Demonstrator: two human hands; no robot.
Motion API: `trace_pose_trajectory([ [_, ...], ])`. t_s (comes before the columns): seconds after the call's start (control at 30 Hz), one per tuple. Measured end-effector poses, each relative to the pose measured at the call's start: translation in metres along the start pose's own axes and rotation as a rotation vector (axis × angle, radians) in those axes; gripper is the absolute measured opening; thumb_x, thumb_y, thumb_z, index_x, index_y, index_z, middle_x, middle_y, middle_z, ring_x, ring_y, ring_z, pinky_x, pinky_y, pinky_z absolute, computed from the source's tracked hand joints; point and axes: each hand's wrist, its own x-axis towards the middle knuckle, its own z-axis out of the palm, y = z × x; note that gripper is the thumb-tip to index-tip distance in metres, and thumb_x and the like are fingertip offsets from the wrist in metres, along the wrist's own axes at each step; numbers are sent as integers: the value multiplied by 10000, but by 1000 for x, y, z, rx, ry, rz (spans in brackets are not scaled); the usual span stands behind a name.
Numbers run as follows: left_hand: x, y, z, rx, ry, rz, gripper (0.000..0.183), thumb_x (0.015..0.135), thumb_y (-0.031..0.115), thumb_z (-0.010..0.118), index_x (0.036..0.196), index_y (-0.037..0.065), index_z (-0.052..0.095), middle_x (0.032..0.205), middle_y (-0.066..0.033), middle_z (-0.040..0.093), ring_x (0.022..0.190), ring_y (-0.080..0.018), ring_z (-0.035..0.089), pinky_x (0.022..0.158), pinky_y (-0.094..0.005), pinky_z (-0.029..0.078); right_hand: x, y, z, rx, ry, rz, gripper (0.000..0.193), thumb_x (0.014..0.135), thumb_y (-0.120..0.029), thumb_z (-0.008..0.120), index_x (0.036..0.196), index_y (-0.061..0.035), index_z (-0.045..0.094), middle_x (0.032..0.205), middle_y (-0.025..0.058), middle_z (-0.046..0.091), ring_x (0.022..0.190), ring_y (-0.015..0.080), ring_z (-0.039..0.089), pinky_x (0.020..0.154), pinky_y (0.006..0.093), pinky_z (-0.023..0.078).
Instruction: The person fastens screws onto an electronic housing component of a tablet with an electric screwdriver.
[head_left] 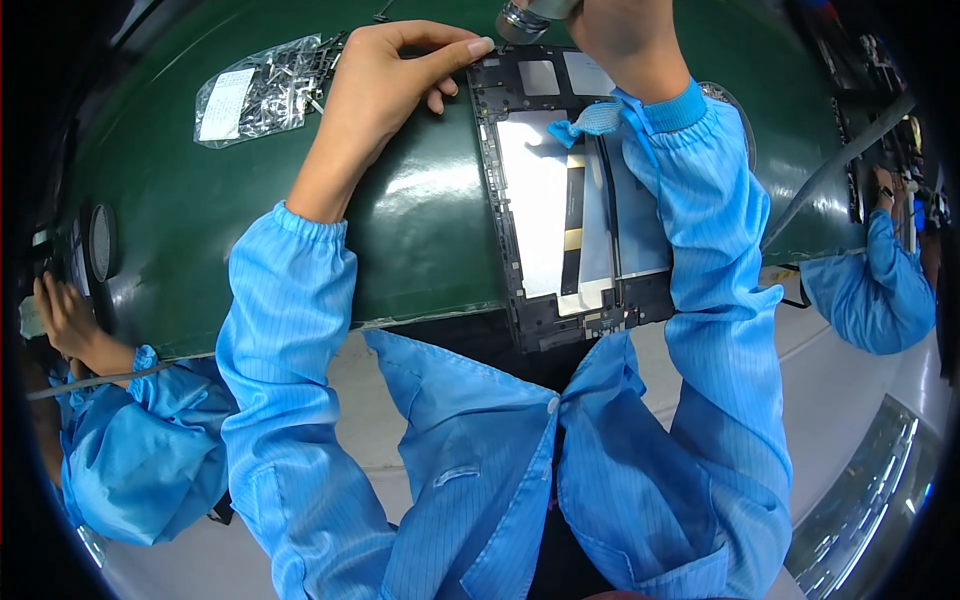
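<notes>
A flat black device chassis (490, 170) with silver plates, like an opened tablet, lies in front of me. Its near end juts past the table edge. At its far left corner is my left hand (395, 75), thumb and forefinger pinched together. Whatever may be between those fingertips is too small to make out. My right hand (628, 38) is closed around a cylindrical tool with a shiny metal collar (522, 22), over the chassis's far end. The picture's top edge cuts off part of this tool and hand. My right sleeve covers part of the chassis's right side.
On the green table (425, 240), a clear bag of small metal parts (275, 90) with a white label lies at the far left. Co-workers in blue sit on both sides, one hand (68, 318) showing at left. A grey cable (845, 155) crosses at right.
</notes>
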Motion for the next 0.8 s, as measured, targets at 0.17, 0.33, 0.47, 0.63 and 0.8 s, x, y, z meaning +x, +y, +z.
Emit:
trace_pose_trajectory([
  [0.17,3,-2,-3,-15,-50,-46,303,924,179,736,1139,-33,722,874,-50,690,642,-54,575,543,-186,461,2,7,2,-9,-8,-27,214,909,-120,588,982,76,632,769,113,661,481,136,553,471,267,449],
  [0.33,9,-11,-18,-110,-105,-98,324,936,174,715,1169,-50,699,919,-90,694,712,-97,643,592,-202,548,4,14,10,-33,-10,8,216,907,-129,589,972,72,631,786,122,666,482,142,549,479,275,461],
  [0.47,6,-10,-14,-115,-100,-75,318,919,174,729,1151,-43,709,913,-90,692,709,-100,647,590,-208,563,5,20,9,-3,-24,46,214,913,-133,570,988,60,625,796,133,668,479,141,529,482,280,468],
  [0.63,-6,12,-7,-193,-108,-155,246,937,94,690,1068,-115,688,819,-113,675,651,-127,640,528,-232,581,-3,27,7,5,-55,27,215,922,-138,564,1005,52,620,811,142,664,475,135,516,480,278,466],
  [0.8,-10,10,0,-205,-79,-128,234,932,97,693,1047,-107,695,798,-109,673,632,-136,642,523,-242,575,-10,23,9,-20,-46,39,222,932,-146,553,1037,44,603,832,144,661,482,132,517,477,278,464],
])
